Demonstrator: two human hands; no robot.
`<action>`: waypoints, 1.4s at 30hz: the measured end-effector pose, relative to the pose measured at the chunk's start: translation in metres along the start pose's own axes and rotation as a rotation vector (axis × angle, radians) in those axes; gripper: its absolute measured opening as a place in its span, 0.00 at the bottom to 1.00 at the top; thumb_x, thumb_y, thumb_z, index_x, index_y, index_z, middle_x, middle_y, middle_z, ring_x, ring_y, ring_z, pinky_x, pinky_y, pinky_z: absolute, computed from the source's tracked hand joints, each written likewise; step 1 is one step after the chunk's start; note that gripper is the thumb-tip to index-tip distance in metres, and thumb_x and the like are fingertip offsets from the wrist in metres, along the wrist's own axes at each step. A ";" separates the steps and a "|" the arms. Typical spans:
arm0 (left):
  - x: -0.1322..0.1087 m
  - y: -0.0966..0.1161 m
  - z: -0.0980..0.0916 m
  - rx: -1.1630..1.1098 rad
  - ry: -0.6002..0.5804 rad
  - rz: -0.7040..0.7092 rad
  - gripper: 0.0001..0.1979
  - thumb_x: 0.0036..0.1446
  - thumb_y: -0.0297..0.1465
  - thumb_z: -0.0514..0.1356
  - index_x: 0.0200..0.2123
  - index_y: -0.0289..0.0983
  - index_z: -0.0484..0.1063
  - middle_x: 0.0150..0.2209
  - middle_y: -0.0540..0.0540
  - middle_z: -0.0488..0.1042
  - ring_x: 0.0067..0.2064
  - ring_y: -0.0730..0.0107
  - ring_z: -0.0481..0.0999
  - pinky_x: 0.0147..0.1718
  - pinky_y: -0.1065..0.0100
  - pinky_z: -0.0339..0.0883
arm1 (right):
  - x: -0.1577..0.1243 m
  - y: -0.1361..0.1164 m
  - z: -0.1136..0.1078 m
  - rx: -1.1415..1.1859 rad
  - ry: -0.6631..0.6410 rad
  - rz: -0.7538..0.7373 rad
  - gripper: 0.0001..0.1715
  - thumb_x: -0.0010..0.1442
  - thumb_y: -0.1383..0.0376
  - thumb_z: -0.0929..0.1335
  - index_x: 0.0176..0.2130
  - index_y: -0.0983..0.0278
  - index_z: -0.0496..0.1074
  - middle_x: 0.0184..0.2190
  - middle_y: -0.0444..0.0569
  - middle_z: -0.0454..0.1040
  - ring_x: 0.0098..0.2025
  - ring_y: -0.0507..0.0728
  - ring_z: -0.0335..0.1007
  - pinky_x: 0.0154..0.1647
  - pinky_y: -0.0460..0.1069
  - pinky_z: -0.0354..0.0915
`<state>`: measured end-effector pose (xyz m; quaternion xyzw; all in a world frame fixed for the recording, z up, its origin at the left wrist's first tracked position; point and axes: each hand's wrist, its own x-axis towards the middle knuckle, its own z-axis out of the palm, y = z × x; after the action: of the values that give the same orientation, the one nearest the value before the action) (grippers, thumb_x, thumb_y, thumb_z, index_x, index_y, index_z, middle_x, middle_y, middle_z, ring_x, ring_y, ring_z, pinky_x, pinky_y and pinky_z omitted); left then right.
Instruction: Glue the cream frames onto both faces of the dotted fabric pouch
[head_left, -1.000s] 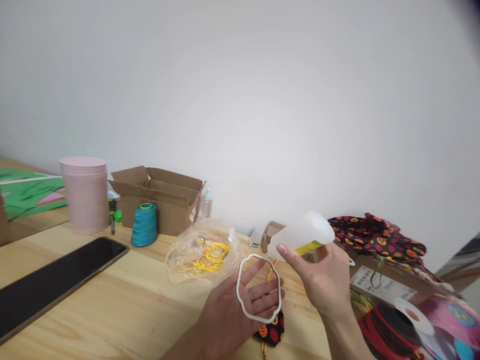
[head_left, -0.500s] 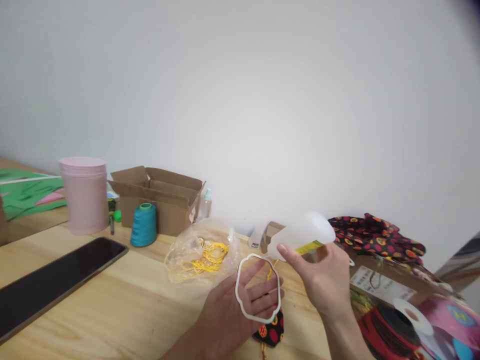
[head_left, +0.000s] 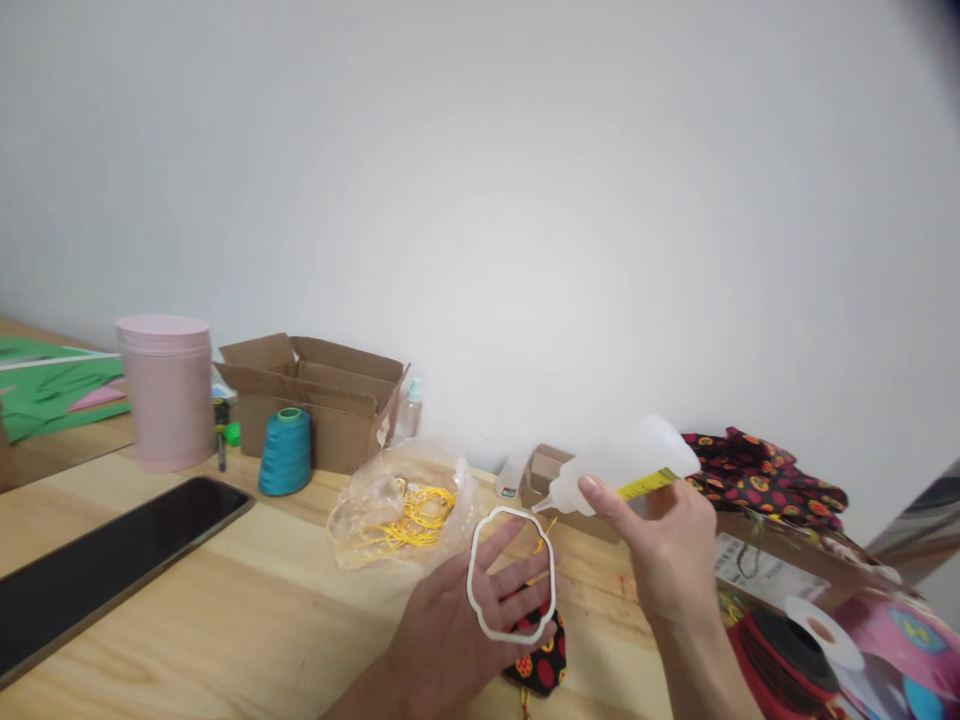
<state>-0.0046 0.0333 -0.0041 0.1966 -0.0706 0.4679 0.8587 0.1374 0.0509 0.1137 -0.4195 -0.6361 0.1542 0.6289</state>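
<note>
My left hand [head_left: 442, 630] is palm up with its fingers stretched out and spread. A thin white frame [head_left: 470, 588] with a scalloped outline rests across that palm and fingers. My right hand [head_left: 671, 545] grips a translucent white squeeze bottle [head_left: 634, 455] with a yellow label, tilted so that its narrow nozzle points down to the left. The nozzle tip is close to the upper edge of the frame; whether they touch, I cannot tell. Partly hidden under my left hand lies a dark patterned fabric piece [head_left: 551, 662] with a yellow cord.
A phone [head_left: 112, 560], a pink canister [head_left: 169, 400], a teal thread cone [head_left: 286, 455] and an open cardboard box [head_left: 330, 425] stand left. Behind my hands lies a plastic bag [head_left: 352, 520] of yellow cord [head_left: 424, 517]. Patterned fabric [head_left: 772, 475] and ribbon spools [head_left: 784, 655] crowd the right.
The squeeze bottle and my right hand have shifted right, and the nozzle now shows above the frame. My left hand and the frame have moved slightly left.
</note>
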 end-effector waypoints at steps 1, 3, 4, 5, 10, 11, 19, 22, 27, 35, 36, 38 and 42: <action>0.000 0.000 -0.002 0.005 -0.008 0.004 0.23 0.54 0.37 0.50 0.54 0.40 0.61 0.52 0.37 0.65 0.51 0.57 0.65 0.51 0.53 0.48 | 0.000 0.000 0.001 0.001 0.001 0.007 0.17 0.40 0.59 0.73 0.29 0.67 0.73 0.26 0.52 0.77 0.30 0.60 0.73 0.31 0.54 0.69; 0.000 0.000 -0.004 0.018 -0.017 0.012 0.22 0.54 0.36 0.50 0.53 0.40 0.62 0.52 0.38 0.66 0.52 0.57 0.64 0.51 0.53 0.48 | -0.001 -0.001 0.003 0.007 0.005 0.017 0.16 0.40 0.59 0.73 0.28 0.67 0.73 0.27 0.52 0.77 0.30 0.60 0.73 0.32 0.53 0.69; 0.000 0.000 -0.004 0.023 -0.024 0.018 0.22 0.53 0.35 0.51 0.52 0.40 0.63 0.52 0.38 0.66 0.52 0.57 0.64 0.51 0.53 0.48 | -0.002 -0.001 0.004 0.012 0.006 0.022 0.16 0.40 0.59 0.73 0.28 0.67 0.73 0.27 0.52 0.77 0.30 0.60 0.73 0.32 0.53 0.68; 0.000 0.000 -0.004 0.027 -0.029 0.024 0.21 0.53 0.35 0.51 0.52 0.40 0.63 0.52 0.38 0.66 0.53 0.57 0.63 0.51 0.53 0.47 | -0.003 -0.001 0.005 0.016 0.007 0.027 0.16 0.40 0.59 0.73 0.28 0.67 0.72 0.27 0.52 0.77 0.30 0.59 0.72 0.32 0.53 0.68; 0.000 -0.001 -0.002 0.028 -0.039 0.033 0.21 0.54 0.34 0.51 0.52 0.40 0.64 0.53 0.39 0.65 0.53 0.57 0.63 0.52 0.53 0.47 | -0.004 -0.003 0.005 -0.032 -0.012 0.021 0.15 0.40 0.59 0.73 0.27 0.66 0.72 0.27 0.51 0.77 0.29 0.59 0.72 0.31 0.53 0.68; 0.000 -0.001 -0.002 0.025 -0.040 0.029 0.20 0.54 0.34 0.51 0.51 0.40 0.64 0.53 0.38 0.65 0.54 0.56 0.63 0.53 0.53 0.46 | -0.004 -0.003 0.005 -0.050 -0.024 0.012 0.14 0.40 0.59 0.73 0.27 0.66 0.72 0.27 0.51 0.77 0.29 0.59 0.72 0.31 0.53 0.68; 0.002 0.000 -0.005 0.006 -0.019 0.016 0.23 0.53 0.35 0.52 0.53 0.38 0.62 0.54 0.37 0.63 0.53 0.55 0.63 0.52 0.54 0.46 | -0.008 -0.002 0.008 -0.055 -0.036 0.020 0.16 0.41 0.58 0.72 0.28 0.67 0.72 0.27 0.52 0.77 0.29 0.60 0.73 0.30 0.53 0.68; 0.002 -0.002 -0.004 0.015 0.001 0.015 0.23 0.52 0.35 0.53 0.53 0.38 0.61 0.54 0.37 0.63 0.53 0.55 0.63 0.52 0.55 0.47 | -0.010 -0.004 0.010 -0.043 -0.036 0.023 0.16 0.40 0.59 0.72 0.29 0.67 0.72 0.27 0.53 0.77 0.29 0.60 0.73 0.31 0.53 0.68; 0.002 -0.003 -0.002 0.019 0.037 0.023 0.23 0.52 0.36 0.53 0.52 0.37 0.61 0.53 0.36 0.63 0.53 0.54 0.63 0.52 0.55 0.48 | -0.012 -0.006 0.012 -0.030 -0.021 0.050 0.18 0.40 0.57 0.72 0.30 0.67 0.72 0.27 0.53 0.76 0.29 0.60 0.72 0.31 0.54 0.67; 0.003 -0.004 -0.004 0.038 0.015 0.024 0.23 0.50 0.35 0.56 0.51 0.38 0.63 0.50 0.39 0.67 0.52 0.53 0.63 0.51 0.56 0.49 | -0.015 -0.009 0.015 -0.052 -0.033 0.062 0.18 0.40 0.57 0.72 0.30 0.66 0.72 0.26 0.52 0.76 0.29 0.60 0.71 0.32 0.54 0.67; 0.003 -0.004 -0.004 0.035 0.014 0.024 0.22 0.50 0.35 0.56 0.50 0.39 0.64 0.49 0.39 0.67 0.52 0.54 0.64 0.51 0.56 0.49 | -0.015 -0.009 0.014 -0.074 -0.043 0.057 0.17 0.40 0.57 0.72 0.29 0.66 0.72 0.26 0.52 0.76 0.29 0.60 0.72 0.32 0.54 0.67; 0.003 -0.004 -0.004 0.029 0.015 0.024 0.21 0.51 0.35 0.55 0.49 0.39 0.65 0.48 0.39 0.68 0.50 0.55 0.65 0.50 0.57 0.50 | -0.015 -0.010 0.014 -0.120 -0.058 0.045 0.16 0.40 0.57 0.72 0.27 0.66 0.72 0.25 0.52 0.76 0.29 0.60 0.72 0.33 0.55 0.67; 0.004 -0.004 -0.005 0.021 0.013 0.029 0.19 0.52 0.35 0.54 0.48 0.39 0.66 0.48 0.39 0.68 0.49 0.56 0.66 0.50 0.57 0.50 | -0.018 -0.014 0.015 -0.130 -0.086 0.064 0.15 0.40 0.58 0.71 0.28 0.66 0.73 0.26 0.53 0.77 0.30 0.61 0.72 0.33 0.55 0.67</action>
<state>0.0007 0.0365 -0.0085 0.2014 -0.0630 0.4824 0.8502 0.1165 0.0345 0.1090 -0.4725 -0.6574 0.1507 0.5673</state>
